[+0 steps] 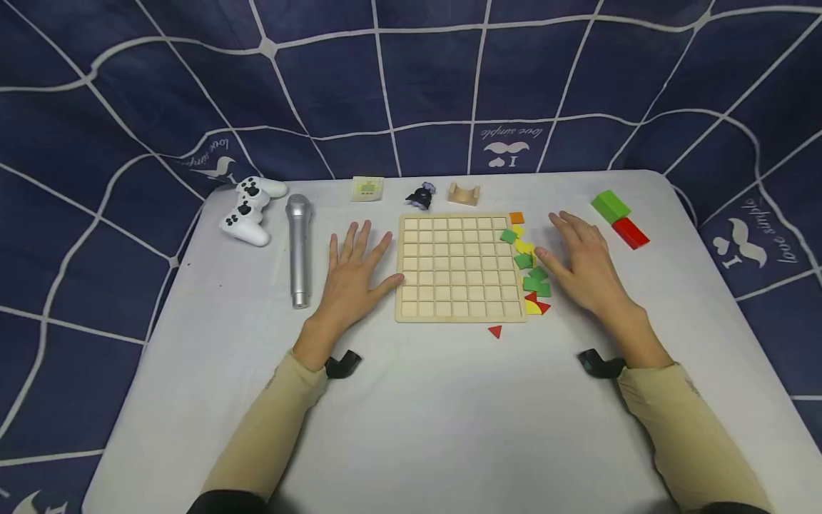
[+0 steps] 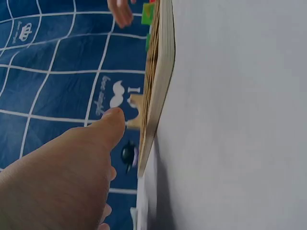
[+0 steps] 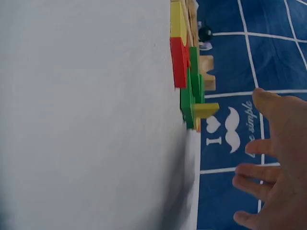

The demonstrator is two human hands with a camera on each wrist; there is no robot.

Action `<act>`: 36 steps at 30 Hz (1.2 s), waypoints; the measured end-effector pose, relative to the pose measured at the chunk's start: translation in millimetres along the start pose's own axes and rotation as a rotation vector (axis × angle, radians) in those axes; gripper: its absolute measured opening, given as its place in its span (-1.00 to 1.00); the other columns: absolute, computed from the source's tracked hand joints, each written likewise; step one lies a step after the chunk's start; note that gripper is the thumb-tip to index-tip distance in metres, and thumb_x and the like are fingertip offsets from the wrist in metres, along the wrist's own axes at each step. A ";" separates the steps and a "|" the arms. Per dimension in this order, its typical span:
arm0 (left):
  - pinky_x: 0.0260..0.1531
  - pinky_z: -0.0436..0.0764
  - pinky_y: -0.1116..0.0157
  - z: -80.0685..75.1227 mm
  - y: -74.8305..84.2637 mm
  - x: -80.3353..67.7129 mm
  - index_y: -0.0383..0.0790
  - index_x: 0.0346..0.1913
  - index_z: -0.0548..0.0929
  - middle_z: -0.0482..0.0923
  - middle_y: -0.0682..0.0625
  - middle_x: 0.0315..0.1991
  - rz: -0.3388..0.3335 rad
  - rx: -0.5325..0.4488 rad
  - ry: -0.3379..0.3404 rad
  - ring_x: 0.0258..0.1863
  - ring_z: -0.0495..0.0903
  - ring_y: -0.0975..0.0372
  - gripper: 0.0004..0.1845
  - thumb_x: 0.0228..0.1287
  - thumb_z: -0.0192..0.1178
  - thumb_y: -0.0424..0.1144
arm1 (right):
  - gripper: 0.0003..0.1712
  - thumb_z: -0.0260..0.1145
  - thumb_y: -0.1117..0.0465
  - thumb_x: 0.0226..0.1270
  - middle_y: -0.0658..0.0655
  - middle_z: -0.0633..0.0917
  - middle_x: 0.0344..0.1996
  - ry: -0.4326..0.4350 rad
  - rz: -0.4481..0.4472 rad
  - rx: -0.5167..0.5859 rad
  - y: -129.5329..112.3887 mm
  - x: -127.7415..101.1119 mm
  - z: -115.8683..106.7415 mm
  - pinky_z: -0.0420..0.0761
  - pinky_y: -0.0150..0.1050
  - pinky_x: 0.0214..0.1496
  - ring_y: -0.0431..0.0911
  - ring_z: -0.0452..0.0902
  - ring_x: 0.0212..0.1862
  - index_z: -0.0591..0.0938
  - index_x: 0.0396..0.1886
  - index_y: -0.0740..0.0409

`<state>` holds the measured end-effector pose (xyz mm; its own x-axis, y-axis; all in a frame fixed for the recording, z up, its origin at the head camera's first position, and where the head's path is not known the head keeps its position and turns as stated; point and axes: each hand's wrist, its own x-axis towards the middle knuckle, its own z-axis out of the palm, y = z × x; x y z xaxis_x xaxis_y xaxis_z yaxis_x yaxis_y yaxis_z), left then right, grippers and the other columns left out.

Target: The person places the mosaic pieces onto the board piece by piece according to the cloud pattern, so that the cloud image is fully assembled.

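A square wooden grid board lies flat on the white table. My left hand is spread with straight fingers at its left side, the thumb tip at the board's edge. To the right of the board, my right hand has its fingers extended and holds nothing. Between that hand and the board lies a loose cluster of small coloured pieces: green pieces, yellow pieces, red pieces and an orange square. One green piece overlaps the board's right edge. A red triangle lies just below the board.
At the left are a white game controller and a silver microphone. Along the back stand a yellowish card, a small dark figure and a notched wooden block. Green and red blocks sit at back right.
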<state>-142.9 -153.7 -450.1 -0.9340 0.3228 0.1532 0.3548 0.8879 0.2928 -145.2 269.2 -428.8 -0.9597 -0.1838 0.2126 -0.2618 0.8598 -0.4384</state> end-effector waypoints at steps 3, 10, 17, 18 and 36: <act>0.67 -0.45 -0.14 6.2 5.9 3.7 0.13 0.70 0.15 -0.19 -0.12 0.75 0.020 -0.042 -0.036 0.74 -0.29 -0.06 -0.10 0.45 0.13 0.39 | -0.20 0.31 -0.06 0.54 0.35 0.37 0.54 -0.023 -0.003 0.032 -11.4 11.4 5.1 0.12 0.31 0.66 0.27 0.20 0.59 0.34 0.61 0.19; 0.69 -0.36 -0.12 18.1 12.5 6.6 0.09 0.70 0.15 -0.13 -0.12 0.74 0.079 -0.178 -0.081 0.74 -0.25 -0.08 -0.09 0.45 0.17 0.35 | -0.41 0.43 0.19 0.45 0.37 0.64 0.23 -0.051 -0.009 0.092 -41.0 42.6 13.1 0.45 0.24 0.44 0.25 0.48 0.31 0.56 0.38 0.35; 0.70 -0.32 -0.08 23.3 11.8 5.5 0.06 0.70 0.14 -0.12 -0.11 0.74 0.107 -0.155 -0.101 0.74 -0.22 -0.05 -0.06 0.42 0.18 0.37 | -0.49 0.51 0.32 0.35 0.40 0.71 0.14 -0.095 0.033 0.067 -54.6 59.4 21.9 0.55 0.17 0.31 0.26 0.56 0.18 0.66 0.25 0.42; 0.70 -0.31 -0.09 23.9 12.0 5.6 0.06 0.70 0.15 -0.12 -0.11 0.74 0.113 -0.152 -0.103 0.74 -0.22 -0.05 -0.06 0.42 0.18 0.37 | -0.51 0.51 0.34 0.34 0.41 0.71 0.11 -0.100 0.041 0.053 -54.7 59.9 22.8 0.56 0.17 0.29 0.26 0.56 0.16 0.67 0.22 0.42; 0.70 -0.27 -0.10 22.9 16.7 7.7 0.01 0.69 0.18 -0.09 -0.13 0.74 0.132 -0.146 -0.093 0.74 -0.17 -0.05 -0.07 0.43 0.18 0.34 | -0.64 0.53 0.42 0.25 0.32 0.76 -0.11 -0.109 -0.056 0.091 -70.3 69.3 28.4 0.60 0.06 0.08 0.16 0.60 -0.03 0.76 0.05 0.36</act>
<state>-145.1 -128.9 -465.6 -0.8764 0.4679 0.1140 0.4705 0.7812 0.4103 -196.2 182.5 -408.1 -0.9473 -0.2858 0.1448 -0.3191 0.8010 -0.5066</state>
